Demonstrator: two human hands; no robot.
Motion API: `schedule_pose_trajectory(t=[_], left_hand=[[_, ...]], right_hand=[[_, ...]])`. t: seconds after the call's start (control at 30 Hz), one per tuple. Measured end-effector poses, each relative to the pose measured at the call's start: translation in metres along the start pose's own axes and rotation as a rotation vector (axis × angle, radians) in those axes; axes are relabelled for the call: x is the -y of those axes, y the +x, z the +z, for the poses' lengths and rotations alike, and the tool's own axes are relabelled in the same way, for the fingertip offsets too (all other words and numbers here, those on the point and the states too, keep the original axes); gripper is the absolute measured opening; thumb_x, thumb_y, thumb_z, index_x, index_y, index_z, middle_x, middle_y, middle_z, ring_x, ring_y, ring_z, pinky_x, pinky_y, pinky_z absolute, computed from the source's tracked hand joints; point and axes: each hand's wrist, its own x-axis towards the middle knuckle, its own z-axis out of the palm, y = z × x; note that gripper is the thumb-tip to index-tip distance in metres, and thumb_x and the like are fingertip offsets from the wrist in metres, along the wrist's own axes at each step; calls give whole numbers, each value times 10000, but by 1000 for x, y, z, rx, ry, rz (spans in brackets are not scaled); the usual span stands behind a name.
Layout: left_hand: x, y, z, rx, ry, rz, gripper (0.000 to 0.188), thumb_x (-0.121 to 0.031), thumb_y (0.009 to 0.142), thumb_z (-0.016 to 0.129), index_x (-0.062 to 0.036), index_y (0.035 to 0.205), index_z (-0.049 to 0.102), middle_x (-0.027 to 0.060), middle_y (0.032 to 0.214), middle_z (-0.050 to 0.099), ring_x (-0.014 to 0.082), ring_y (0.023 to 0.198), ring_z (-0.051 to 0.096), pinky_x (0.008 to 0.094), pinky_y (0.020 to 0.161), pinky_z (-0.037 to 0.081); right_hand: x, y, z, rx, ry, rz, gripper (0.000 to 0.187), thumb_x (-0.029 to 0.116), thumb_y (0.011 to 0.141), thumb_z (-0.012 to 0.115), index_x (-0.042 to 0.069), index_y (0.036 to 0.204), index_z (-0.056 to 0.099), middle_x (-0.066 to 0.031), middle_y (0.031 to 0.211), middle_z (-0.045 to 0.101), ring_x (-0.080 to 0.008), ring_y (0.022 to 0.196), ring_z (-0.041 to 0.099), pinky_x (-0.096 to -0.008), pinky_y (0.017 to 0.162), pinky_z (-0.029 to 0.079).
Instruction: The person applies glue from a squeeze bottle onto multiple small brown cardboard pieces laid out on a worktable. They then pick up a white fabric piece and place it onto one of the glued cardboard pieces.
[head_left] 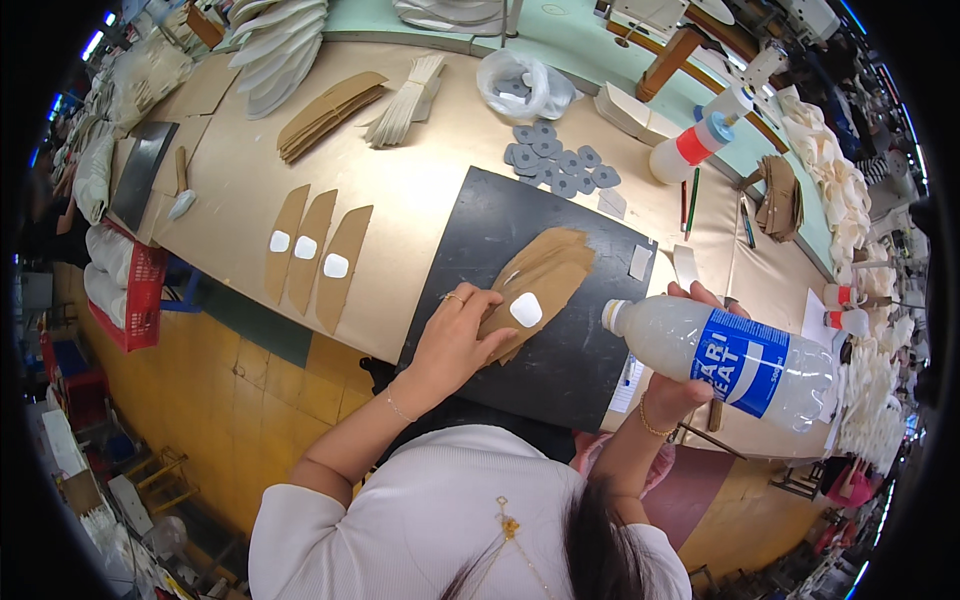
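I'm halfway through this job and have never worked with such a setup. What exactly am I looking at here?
There is no machine arm: these are a person's bare hands. The single picture comes from a wide fisheye camera on their head, looking down, so straight edges bend near the rim. Left in the picture is the person's left.

The left hand rests on a stack of thin brown pieces with a white rounded patch on top. The right hand holds a clear plastic bottle with a blue label, tilted, its cap towards the stack.

The stack lies on a flat black board on a tan-covered table. Three long brown pieces lie to the left; small grey rounded pieces lie beyond the board.
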Motion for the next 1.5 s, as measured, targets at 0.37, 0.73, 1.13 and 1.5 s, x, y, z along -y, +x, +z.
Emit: schedule_pose_trajectory(t=[0.37,0.73,1.13,1.5], left_hand=[[-5,2,7,-73,87,20,283,-139,705,747,-33,881,552,111,893,483,291,843,509,374,750,426],[-2,13,4,328,-1023,-426,232,-18,787,683,-26,954,522,44,946,606,97,785,588,222,700,487],[-41,12,1,470,-1237,-337,492,43,856,550,24,1317,379,72,1170,569,102,1042,556,235,887,450],[-56,16,-5,430,-1250,-220,510,58,869,477,26,1355,325,80,1265,497,115,1125,499,240,937,408]], right_hand=[[2,-3,2,-19,-107,21,937,644,661,674,18,1269,334,-266,1125,553,-406,977,599,-493,846,516],[3,-5,6,22,-78,62,929,635,658,683,22,1264,338,-263,1115,559,-397,968,602,-494,849,511],[-10,-20,18,177,142,170,955,368,557,863,73,1285,320,-223,1179,537,-345,1059,562,-455,903,470],[-9,-8,27,172,196,73,988,376,527,880,76,1287,325,-202,1172,541,-334,1074,558,-437,898,470]])
